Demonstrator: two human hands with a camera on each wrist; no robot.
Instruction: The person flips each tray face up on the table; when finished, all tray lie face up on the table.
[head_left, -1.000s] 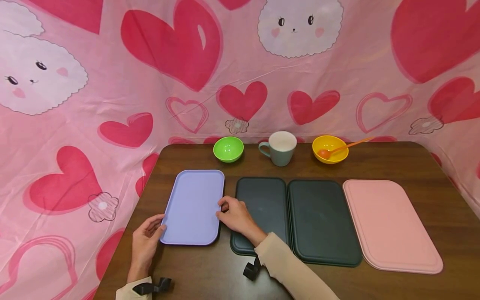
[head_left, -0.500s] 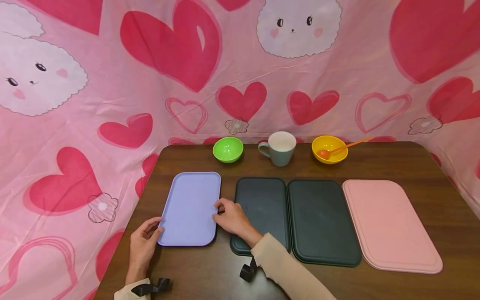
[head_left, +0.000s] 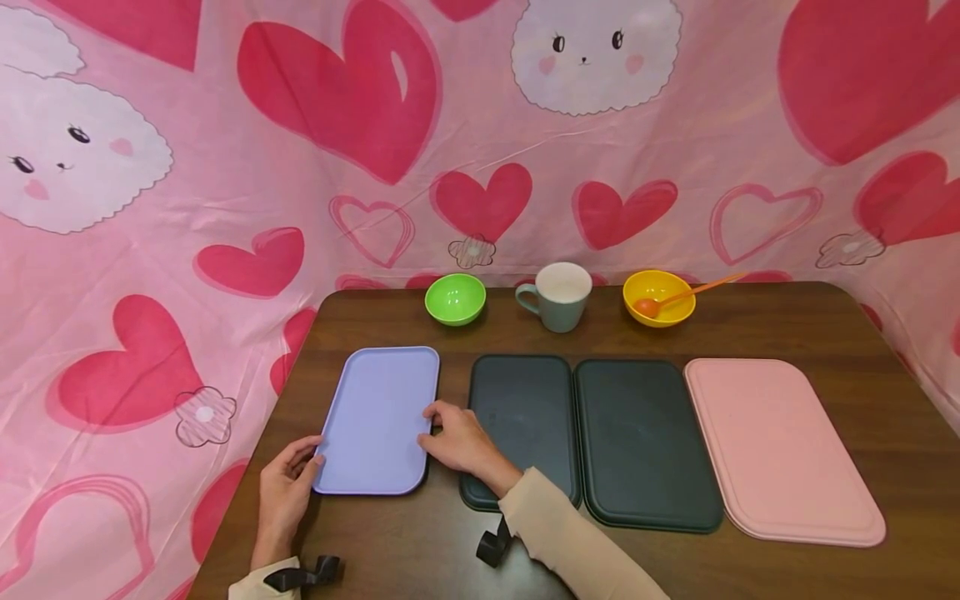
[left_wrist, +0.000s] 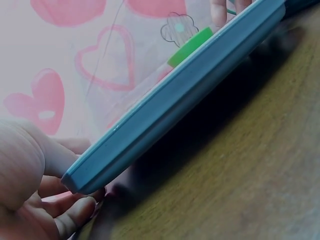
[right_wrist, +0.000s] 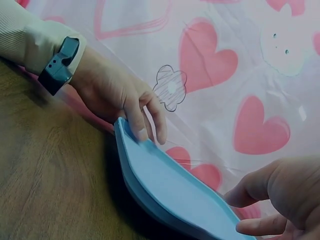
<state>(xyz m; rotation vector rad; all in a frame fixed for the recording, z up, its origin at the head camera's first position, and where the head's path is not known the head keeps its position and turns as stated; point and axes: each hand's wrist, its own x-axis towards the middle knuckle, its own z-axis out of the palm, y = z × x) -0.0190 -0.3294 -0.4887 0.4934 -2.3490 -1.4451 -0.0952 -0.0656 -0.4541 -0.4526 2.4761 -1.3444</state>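
A lavender rectangular tray [head_left: 378, 417] lies at the left of the table in the head view, held between both hands. My left hand [head_left: 285, 490] grips its left long edge near the front corner. In the left wrist view, fingertips [left_wrist: 75, 215] reach beneath the tray's side wall [left_wrist: 175, 107], above a dark shadow on the wood. My right hand [head_left: 463, 440] pinches the right long edge about midway. Seen from the right wrist, that hand's thumb and fingers [right_wrist: 262, 225] are at the rim, and the left hand [right_wrist: 112, 90] holds the far end.
Right of the tray lie two dark green trays [head_left: 521, 417] [head_left: 645, 442] side by side, then a pink tray [head_left: 783, 450]. Along the back stand a green bowl [head_left: 455, 300], a grey-green mug [head_left: 562, 304] and a yellow bowl [head_left: 678, 312] with an orange spoon [head_left: 705, 287].
Both hands have shifted the lavender tray slightly left and nearer the table's front, widening the gap to the dark green tray. Their hold looks the same.
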